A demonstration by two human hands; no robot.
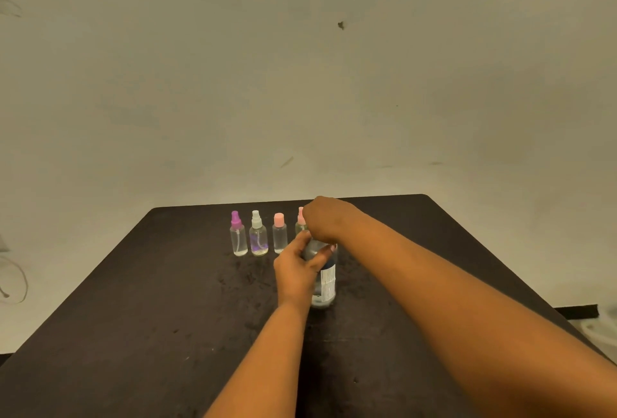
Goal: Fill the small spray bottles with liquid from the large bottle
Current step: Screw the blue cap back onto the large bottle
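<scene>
The large clear bottle [325, 280] with a blue and white label stands upright on the dark table [150, 300]. My left hand [297, 270] grips its upper body from the left. My right hand [325, 219] is curled over the bottle's top, hiding the cap. Behind stand several small clear bottles in a row: one with a purple spray top [237, 234], one with a white spray top [257, 234], one with a pink cap [279, 234], and a pink-topped one [300, 222] mostly hidden behind my right hand.
A plain pale wall rises just behind the table's far edge. The table's right edge runs diagonally under my right forearm. A loop of cable [13, 280] hangs off to the left, beyond the table.
</scene>
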